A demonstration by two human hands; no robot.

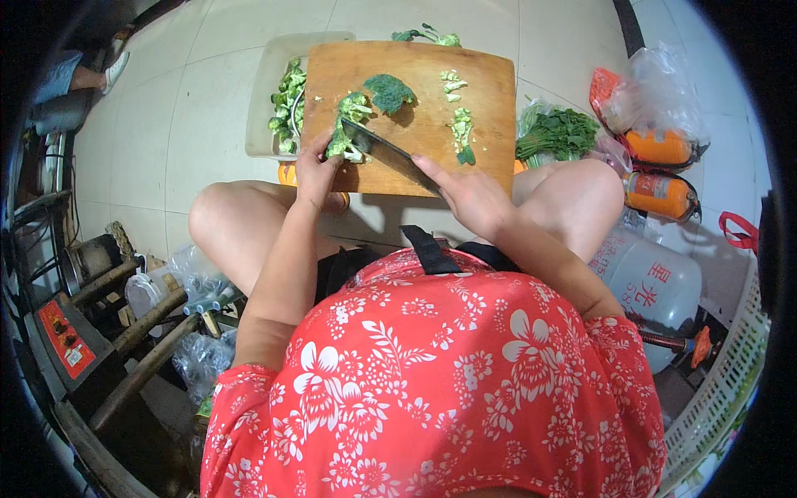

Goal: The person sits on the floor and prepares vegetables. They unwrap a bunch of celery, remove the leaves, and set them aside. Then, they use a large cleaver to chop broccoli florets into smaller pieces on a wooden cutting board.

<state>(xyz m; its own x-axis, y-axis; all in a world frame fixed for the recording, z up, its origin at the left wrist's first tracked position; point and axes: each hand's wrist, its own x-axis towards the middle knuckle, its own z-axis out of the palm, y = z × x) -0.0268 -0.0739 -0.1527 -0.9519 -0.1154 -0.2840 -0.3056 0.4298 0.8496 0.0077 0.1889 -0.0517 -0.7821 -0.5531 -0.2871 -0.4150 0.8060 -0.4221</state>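
Note:
A wooden cutting board (429,137) lies in front of my knees. My left hand (317,167) holds a broccoli piece (344,142) near the board's left edge. In my right hand (470,193) is a kitchen knife with a dark blade (389,149), its tip against the broccoli. Another cut broccoli piece (355,107) sits just beyond the blade, and a darker green broccoli head (390,93) rests farther back. Pale stem trimmings (461,127) lie along the board's right side. The knife's handle is hidden in my right hand.
Left of the board, a translucent plastic tub (261,118) holds broccoli florets (283,103). Broccoli stems (436,37) are behind the board. Leafy greens (557,134), orange cylinders (660,194) and a large plastic bottle (654,280) stand at right. Another person's foot (115,71) shows at far left.

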